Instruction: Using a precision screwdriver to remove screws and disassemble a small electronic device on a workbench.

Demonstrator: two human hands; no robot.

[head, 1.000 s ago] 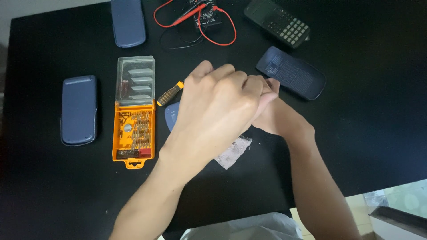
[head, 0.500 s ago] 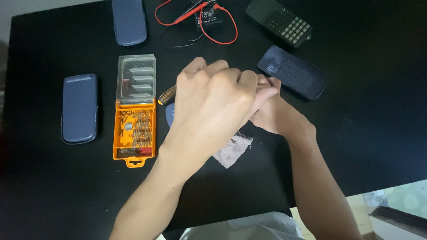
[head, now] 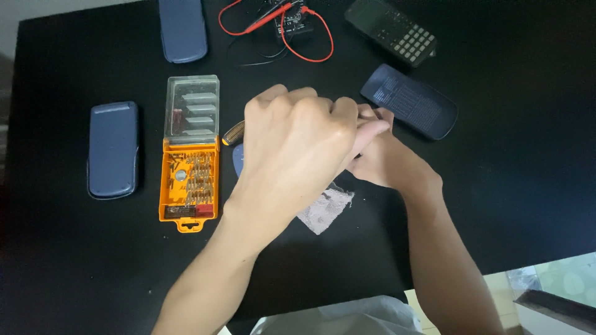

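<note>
I have both hands closed together over the middle of the table point(head: 74, 267). My left hand point(head: 292, 146) is curled into a loose fist on top, and my right hand point(head: 379, 161) sits under and behind it, fingers folded in. What they pinch between them is hidden, so I cannot tell exactly what it is. A yellow-and-black screwdriver handle point(head: 234, 132) pokes out just left of my left hand, and a blue edge point(head: 238, 160) shows beneath that. To work well here I judge I should keep the wrists low and steady and turn slowly. Just below the hands lies a small grey cloth point(head: 326, 209). Left of them is the open orange bit case point(head: 189, 186), then a blue cover point(head: 113, 149). Beyond the right hand lies a dark calculator cover point(head: 410, 101), farther off a calculator point(head: 392, 31), red test leads point(head: 310, 46) and another blue cover point(head: 183, 28).
</note>
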